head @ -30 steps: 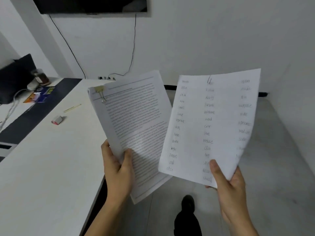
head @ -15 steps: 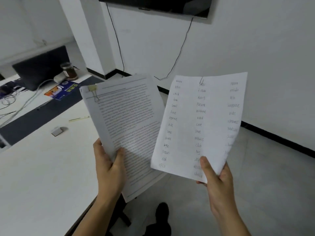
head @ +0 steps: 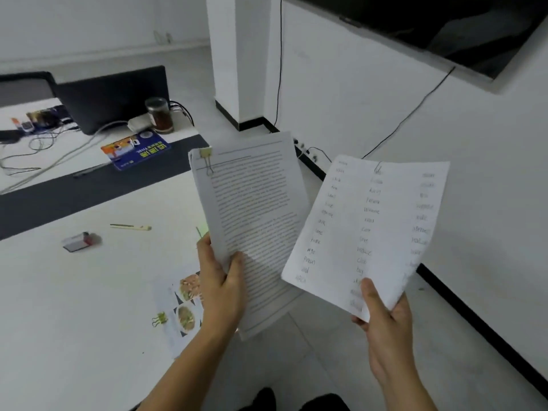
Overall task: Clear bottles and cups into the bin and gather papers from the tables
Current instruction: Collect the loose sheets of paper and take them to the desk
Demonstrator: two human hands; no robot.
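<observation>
The left hand [head: 221,287] has its grip clenched on the lower edge of a clipped stack of white printed pages [head: 255,221], held up at the edge of the white worktop [head: 74,307]. The right hand [head: 385,318] pinches a white handwritten sheet [head: 370,229] over open grey tiled floor [head: 326,351]. A food-photo leaflet [head: 181,310] lies at the worktop's edge

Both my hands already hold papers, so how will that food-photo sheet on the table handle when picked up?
Probably floppy and light: the food-photo sheet looks thin, lying flat on the table. Its green clip likely keeps any pages together.
</observation>
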